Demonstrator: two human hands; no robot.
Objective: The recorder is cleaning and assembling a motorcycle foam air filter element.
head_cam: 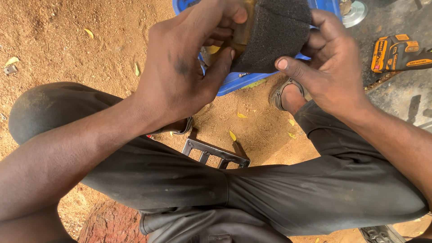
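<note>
My left hand [184, 67] grips a yellowish brass-coloured piece [243, 31] between thumb and fingers at the top centre. My right hand [330, 63] presses a dark, rough abrasive sheet [274, 33] around that piece, with the forefinger under the sheet's lower edge. Both hands meet above my knees; most of the brass piece is hidden by the sheet and my fingers.
A blue plastic container [238, 81] lies on the sandy ground behind my hands. An orange and black power tool [396, 53] rests at the right on a dark mat. A metal frame [216, 154] lies between my sandalled feet. A round metal part [353, 11] shows at the top right.
</note>
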